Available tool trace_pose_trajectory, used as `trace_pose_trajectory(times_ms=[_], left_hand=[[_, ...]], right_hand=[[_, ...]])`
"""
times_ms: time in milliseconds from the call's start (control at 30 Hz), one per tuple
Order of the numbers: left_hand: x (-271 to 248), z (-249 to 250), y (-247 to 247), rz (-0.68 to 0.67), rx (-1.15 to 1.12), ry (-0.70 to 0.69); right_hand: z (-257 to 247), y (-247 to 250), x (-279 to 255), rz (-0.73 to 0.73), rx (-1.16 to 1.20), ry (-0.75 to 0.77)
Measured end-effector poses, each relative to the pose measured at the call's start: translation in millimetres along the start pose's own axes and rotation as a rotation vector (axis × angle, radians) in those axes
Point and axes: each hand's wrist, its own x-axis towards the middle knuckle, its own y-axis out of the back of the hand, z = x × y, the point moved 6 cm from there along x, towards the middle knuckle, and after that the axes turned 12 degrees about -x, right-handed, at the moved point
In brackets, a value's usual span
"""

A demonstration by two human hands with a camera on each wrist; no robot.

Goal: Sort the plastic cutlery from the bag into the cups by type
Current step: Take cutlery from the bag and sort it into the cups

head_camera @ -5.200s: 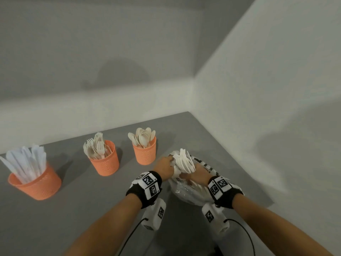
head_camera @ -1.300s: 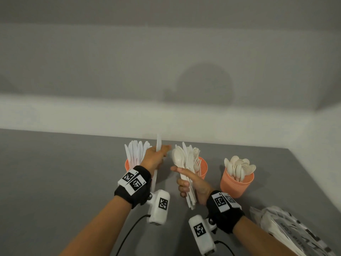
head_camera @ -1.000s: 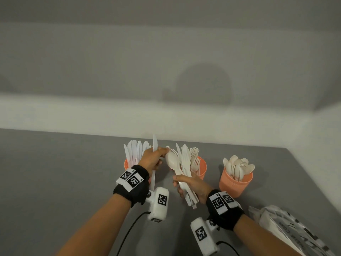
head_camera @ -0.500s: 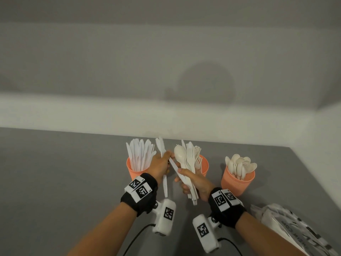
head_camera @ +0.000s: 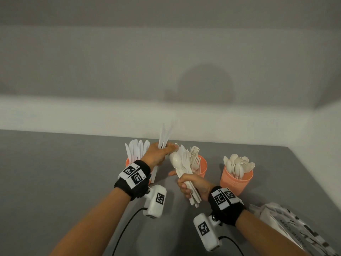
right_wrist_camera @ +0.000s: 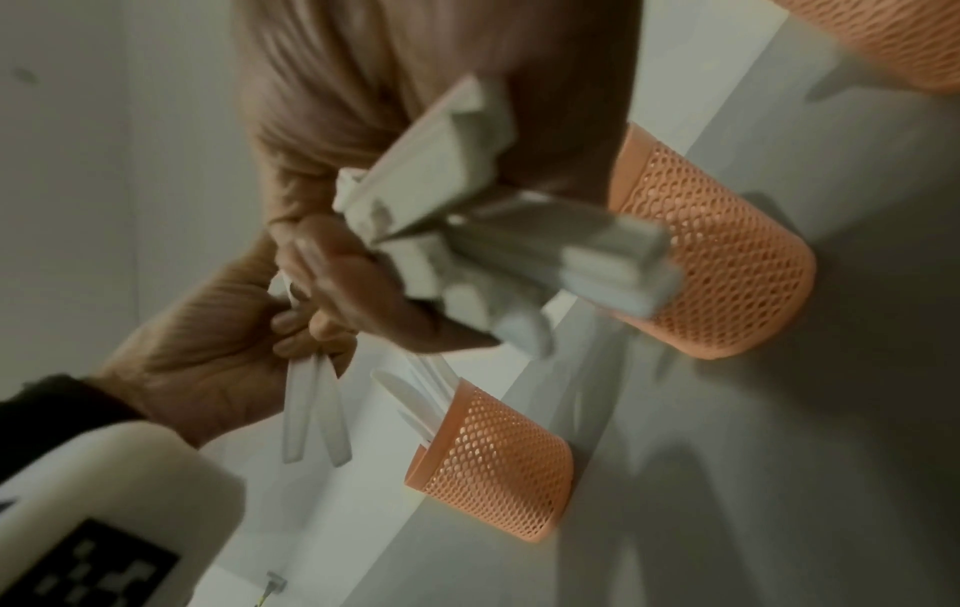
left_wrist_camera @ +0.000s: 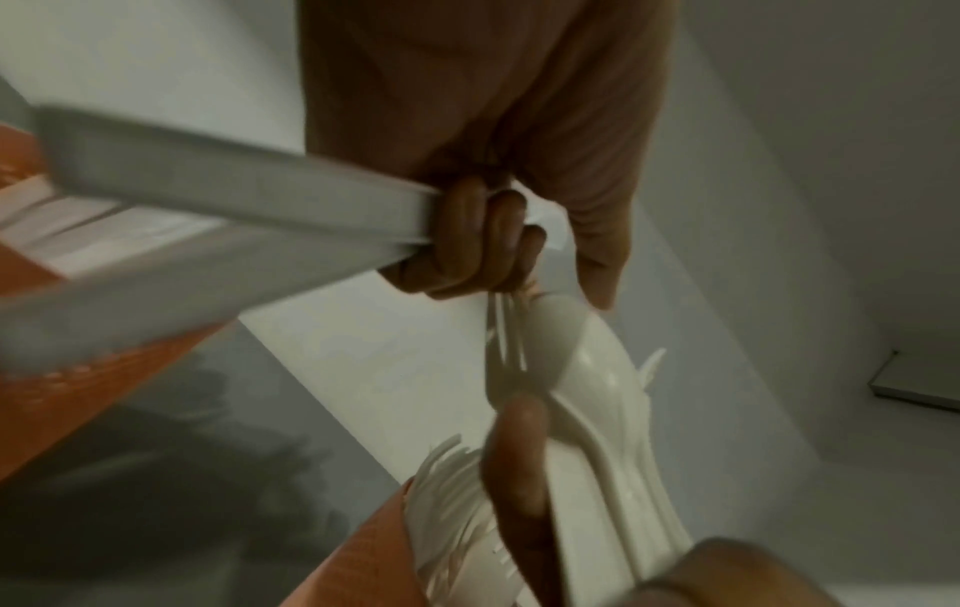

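My right hand (head_camera: pixel 184 183) grips a mixed bundle of white cutlery (head_camera: pixel 181 164) by the handles, with a spoon (left_wrist_camera: pixel 597 369) in front. My left hand (head_camera: pixel 166 148) holds two white knives (head_camera: pixel 164 137) upright, its fingertips against the top of the bundle. Three orange mesh cups stand behind. The knife cup (right_wrist_camera: pixel 499 464) is on the left, half hidden by my left hand. The fork cup (head_camera: pixel 202 168) is in the middle, behind the bundle. The spoon cup (head_camera: pixel 234 181) is on the right. The cutlery bag (head_camera: pixel 295 228) lies at the lower right.
The grey table (head_camera: pixel 55 172) meets a white wall behind the cups and another on the right. Wrist cameras with cables hang under both forearms. Bare tabletop stretches to the left of the cups.
Five seconds ago both hands were at the bag. Over the last second my left hand went from one knife to two and rose against the bundle's top. The right hand stayed put.
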Motion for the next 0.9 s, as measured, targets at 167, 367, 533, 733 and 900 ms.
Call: trace_pose_trajectory(times_ms=[167,367,533,733,900], left_hand=[[3.9,8.3,0.8,0.052,0.057,-0.017],[3.6,22.6,-1.7,0.098,0.008,-0.101],[-1.9,19.6,-10.2,-0.012,0.104,-0.127],[7.6,40.0,7.0,0.186,0.126,-0.334],[7.8,64.7,25.0,0.341,-0.035,-0.484]], right_hand=[[0.2,0.9,-1.4,0.021,-0.044,-0.013],[-0.3,4.3,0.7,0.079,-0.108,-0.026],[-1.0,2.4,1.3,0.052,-0.088,-0.029],[-0.2,4.0,1.8,0.076,-0.215,-0.008],[6.0,10.7,2.8,0.135,-0.343,-0.055]])
